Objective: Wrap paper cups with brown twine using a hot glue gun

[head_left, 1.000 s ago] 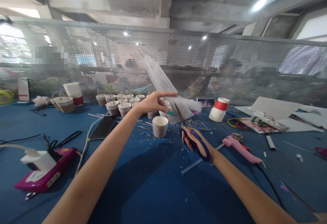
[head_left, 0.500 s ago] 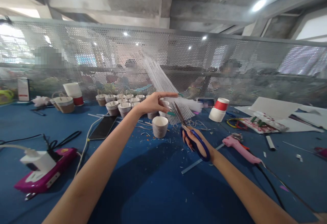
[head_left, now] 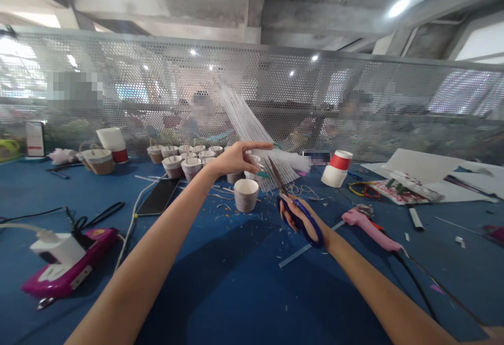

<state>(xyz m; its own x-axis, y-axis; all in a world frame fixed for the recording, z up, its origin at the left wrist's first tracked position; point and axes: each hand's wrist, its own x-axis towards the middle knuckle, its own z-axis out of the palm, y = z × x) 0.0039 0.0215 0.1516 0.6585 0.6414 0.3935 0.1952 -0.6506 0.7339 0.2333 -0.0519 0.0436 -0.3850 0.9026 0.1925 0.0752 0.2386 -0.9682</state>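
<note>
My right hand (head_left: 303,209) is wrapped round a pair of scissors (head_left: 279,176) with dark blue handles; the blades point up and to the left. My left hand (head_left: 236,158) reaches forward with thumb and fingers apart, and nothing shows gripped between them. Close to its fingertips is a filmy white bundle (head_left: 295,161). Behind that, a fan of long clear strips (head_left: 248,116) leans against the perforated screen. Just below my left hand a small whitish cup (head_left: 246,196) stands upright on the blue table, apart from both hands.
Several small handled pots (head_left: 172,167) stand behind my left forearm. A pink glue gun (head_left: 372,229) lies to the right, near stacked paper cups (head_left: 339,169). At the left are a magenta power strip (head_left: 71,271) and a phone (head_left: 158,197). A perforated screen (head_left: 157,72) borders the table's back.
</note>
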